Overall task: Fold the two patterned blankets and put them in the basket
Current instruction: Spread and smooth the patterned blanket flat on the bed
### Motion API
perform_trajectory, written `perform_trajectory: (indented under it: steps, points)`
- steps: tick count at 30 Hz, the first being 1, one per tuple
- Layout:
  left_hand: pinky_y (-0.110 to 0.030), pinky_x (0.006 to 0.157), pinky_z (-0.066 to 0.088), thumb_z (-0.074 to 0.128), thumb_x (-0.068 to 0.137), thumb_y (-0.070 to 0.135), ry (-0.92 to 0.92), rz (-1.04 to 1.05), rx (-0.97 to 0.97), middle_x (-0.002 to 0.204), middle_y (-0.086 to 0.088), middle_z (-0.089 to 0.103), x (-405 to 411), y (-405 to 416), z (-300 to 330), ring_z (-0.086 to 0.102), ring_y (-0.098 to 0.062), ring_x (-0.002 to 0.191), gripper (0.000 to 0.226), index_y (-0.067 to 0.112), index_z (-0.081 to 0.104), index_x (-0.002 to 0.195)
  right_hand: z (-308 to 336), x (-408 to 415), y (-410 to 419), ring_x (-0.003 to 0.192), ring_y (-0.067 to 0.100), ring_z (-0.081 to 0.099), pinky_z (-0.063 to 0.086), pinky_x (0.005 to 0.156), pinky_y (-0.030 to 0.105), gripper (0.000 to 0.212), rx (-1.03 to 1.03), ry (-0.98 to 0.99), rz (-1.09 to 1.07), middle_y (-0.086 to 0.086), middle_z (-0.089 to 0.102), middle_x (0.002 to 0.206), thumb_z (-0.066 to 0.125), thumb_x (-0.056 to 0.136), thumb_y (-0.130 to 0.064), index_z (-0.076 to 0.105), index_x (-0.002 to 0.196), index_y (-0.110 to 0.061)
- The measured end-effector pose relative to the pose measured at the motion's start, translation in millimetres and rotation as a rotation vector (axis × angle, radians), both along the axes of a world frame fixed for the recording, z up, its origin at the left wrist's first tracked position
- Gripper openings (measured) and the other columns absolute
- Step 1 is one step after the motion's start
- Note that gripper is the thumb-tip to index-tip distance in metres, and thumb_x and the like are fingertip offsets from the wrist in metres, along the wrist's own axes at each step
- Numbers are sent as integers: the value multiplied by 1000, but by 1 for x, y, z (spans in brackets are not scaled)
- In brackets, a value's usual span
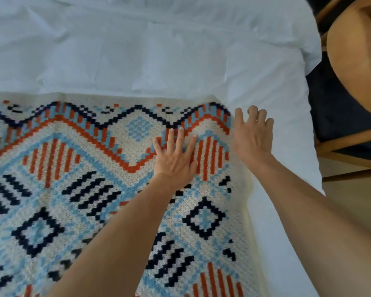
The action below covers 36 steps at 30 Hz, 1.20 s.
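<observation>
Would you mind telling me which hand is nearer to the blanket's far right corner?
Right. The right hand hovers beside the patterned blanket's far right corner; the left hand lies flat on the blanket, farther in.

We see a bright picture with soft daylight and no hard glare. The wrinkled white bed sheet (pixel 137 50) looks pale blue. Shadows are faint. Everything looks a little soft and blurry. The edges bend and stretch, most at the corners.

A bed (pixel 137 50) with rumpled white sheets fills the view, and beside its right edge stands a wooden chair (pixel 351 151) with a dark seat on a pale floor (pixel 356 202).
</observation>
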<state>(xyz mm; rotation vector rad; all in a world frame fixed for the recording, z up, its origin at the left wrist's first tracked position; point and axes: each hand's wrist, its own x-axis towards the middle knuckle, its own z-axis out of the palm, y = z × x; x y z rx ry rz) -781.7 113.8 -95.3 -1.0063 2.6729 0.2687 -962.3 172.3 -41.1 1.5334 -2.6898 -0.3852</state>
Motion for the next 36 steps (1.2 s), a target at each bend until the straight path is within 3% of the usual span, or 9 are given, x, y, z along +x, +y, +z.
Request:
perform_trajectory:
  steps: [4, 8, 12, 17, 23, 26, 31, 33, 36]
  points:
    - [-66, 112, 5, 10, 96, 58, 18, 33, -33, 159, -12, -16, 0, 1, -8, -10, -36, 146, 66, 30, -17, 149, -20, 16, -5, 121, 40, 37, 34, 96, 50, 49, -94, -112, 83, 24, 34, 139, 45, 94, -26, 33, 138, -9]
    - [-65, 112, 5, 9, 96, 59, 48, 36, -41, 159, -12, -15, 1, 3, -14, -10, -36, 146, 66, 30, -17, 150, -42, 14, -18, 130, 39, 32, 31, 105, 50, 51, -165, -343, -106, 24, 28, 146, 27, 101, -33, 17, 147, -12]
    - [-65, 112, 3, 8, 95, 60, 55, 30, -51, 159, -13, -16, 9, 4, -24, -13, -35, 146, 68, 29, -19, 149, -43, 9, -35, 119, 36, 45, 34, 100, 48, 48, -296, -468, -243, 19, 50, 131, 22, 102, -31, 23, 144, -7]
    - [-65, 111, 3, 6, 95, 61, 30, 25, -70, 159, -14, -16, 10, 6, -27, -13, -35, 146, 69, 26, -20, 149, -37, 14, -46, 95, 28, 60, 49, 86, 43, 37, -415, -624, -271, 13, 62, 104, 26, 102, -30, 54, 112, -6]
    - [-65, 112, 3, 8, 95, 60, 22, 13, -49, 158, -14, -17, 10, 4, -23, -13, -35, 146, 70, 24, -20, 149, -33, 19, -45, 119, 27, 41, 40, 97, 39, 6, -244, -735, -113, 9, 39, 133, 59, 79, -18, 55, 83, -17]
    - [-65, 111, 5, 9, 95, 60, 16, 12, -50, 159, -14, -12, 10, 5, -19, -11, -35, 146, 71, 22, -12, 151, -27, 28, -48, 96, 24, 51, 37, 74, 29, 8, -248, -807, -69, 9, 53, 110, 51, 81, -11, 54, 73, -10]
    - [-65, 111, 7, 15, 95, 59, 29, 18, -44, 160, -14, -5, 12, 6, -15, -8, -35, 147, 71, 20, -2, 152, -18, 39, -45, 77, 16, 50, 33, 54, 23, 43, -246, -886, -90, 0, 51, 94, 49, 81, 1, 42, 120, -15]
    - [-65, 111, 7, 16, 96, 58, 22, 11, -41, 160, -13, -2, 13, 6, -14, -6, -35, 147, 70, 20, -1, 152, -17, 40, -43, 89, 19, 54, 37, 66, 22, 71, -150, -912, -55, 4, 55, 115, 57, 78, 1, 30, 140, -22]
    - [-66, 111, 9, 17, 96, 57, -1, 5, -45, 159, -14, 6, 14, 7, -11, -3, -35, 147, 67, 19, 8, 151, -15, 36, -41, 102, 22, 54, 38, 76, 25, 67, -40, -912, -1, 10, 55, 128, 61, 76, -1, 42, 136, -22]
